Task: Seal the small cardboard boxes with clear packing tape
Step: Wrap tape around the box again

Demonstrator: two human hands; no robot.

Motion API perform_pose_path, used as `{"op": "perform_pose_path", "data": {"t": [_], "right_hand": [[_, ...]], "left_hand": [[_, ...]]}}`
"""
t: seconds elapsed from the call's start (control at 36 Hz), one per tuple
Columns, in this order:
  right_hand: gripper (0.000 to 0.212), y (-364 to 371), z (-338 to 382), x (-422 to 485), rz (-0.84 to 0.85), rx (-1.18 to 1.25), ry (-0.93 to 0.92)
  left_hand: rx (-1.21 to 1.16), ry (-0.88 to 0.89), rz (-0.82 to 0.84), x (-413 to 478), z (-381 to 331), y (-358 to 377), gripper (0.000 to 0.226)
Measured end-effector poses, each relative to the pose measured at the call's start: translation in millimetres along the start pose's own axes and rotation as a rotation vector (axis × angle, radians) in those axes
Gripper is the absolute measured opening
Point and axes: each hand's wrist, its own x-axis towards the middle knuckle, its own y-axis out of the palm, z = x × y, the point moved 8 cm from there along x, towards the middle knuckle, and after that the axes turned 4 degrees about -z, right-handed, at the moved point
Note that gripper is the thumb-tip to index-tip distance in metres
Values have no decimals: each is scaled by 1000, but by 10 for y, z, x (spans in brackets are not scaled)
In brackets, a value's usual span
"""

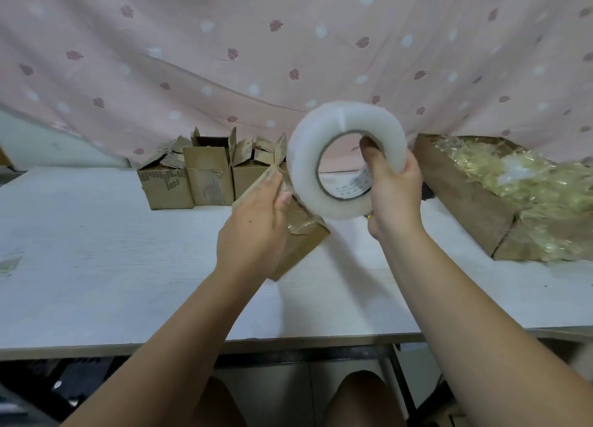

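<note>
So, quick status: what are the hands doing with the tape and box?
Left hand grips small box, tilted. Right hand holds tape roll through its core, roll at the box's top. Open boxes wait behind; nothing blocking.

Both forearms stretch forward. Right hand (394, 192) grips the tape roll (305, 170), thumb hooked through its core; left hand (253, 234) clutches a box (305, 247) just left of it.

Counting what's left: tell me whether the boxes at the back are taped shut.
No, the back boxes stand with their flaps up and open.
</note>
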Motion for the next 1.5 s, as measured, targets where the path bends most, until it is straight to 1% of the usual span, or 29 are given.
{"op": "perform_pose_path", "data": {"t": [0.06,0.14,0.22,0.28,0.36,0.42,0.53,0.56,0.61,0.67,0.69,0.72,0.75,0.83,0.89,0.94,1.0,1.06,1.17,1.31,1.42,1.5], "right_hand": [[16,96,86,-20,21,31,-28],[24,222,211,-65,47,44,-104],[36,349,251,-123,118,-67,-153],[39,415,201,-151,164,-153,-150],[41,462,85,-187,198,-207,-98],[46,471,19,-190,206,-224,-79],[58,498,-100,-176,235,-209,8],[59,504,-118,-170,252,-205,28],[60,507,-158,-172,318,-162,94],[69,535,-226,-235,452,-75,185],[69,550,-253,-292,525,-58,197],[64,541,-282,-334,570,-88,175],[58,517,-304,-361,581,-139,140],[45,472,-304,-375,559,-274,63],[32,489,-266,-355,556,-337,58],[24,520,-223,-316,516,-351,69],[24,589,-167,-304,488,-328,54],[26,682,-117,-323,499,-297,32],[25,822,-43,-365,558,-305,-64],[27,917,-15,-443,646,-272,-83],[37,954,-19,-445,656,-244,-68],[41,960,-33,-428,664,-238,-46]], "left_hand": [[-100,12,-18,-45,-36,8,45],[-207,-6,-52,-143,7,56,44],[-252,-60,-65,-252,151,135,43],[-292,-91,-63,-315,254,167,43],[-259,-72,-56,-370,357,181,54],[-300,-64,-50,-356,366,146,61],[-355,-97,-24,-267,427,156,91],[-366,-92,-14,-246,429,162,91],[-421,-44,-12,-221,397,167,81],[-443,10,-28,-218,367,162,69],[-434,25,-39,-221,365,165,66],[-421,32,-49,-224,369,166,63],[-408,39,-59,-223,378,167,59],[-421,74,-81,-228,386,182,55],[-431,85,-91,-236,398,205,57],[-417,89,-101,-234,409,220,57],[-419,111,-103,-229,398,218,54],[-439,128,-108,-239,388,205,49],[-516,71,-73,-272,439,200,46],[-623,-55,16,-296,578,328,52],[-640,-40,80,-303,573,332,50],[-643,-59,61,-301,610,310,62]]}}
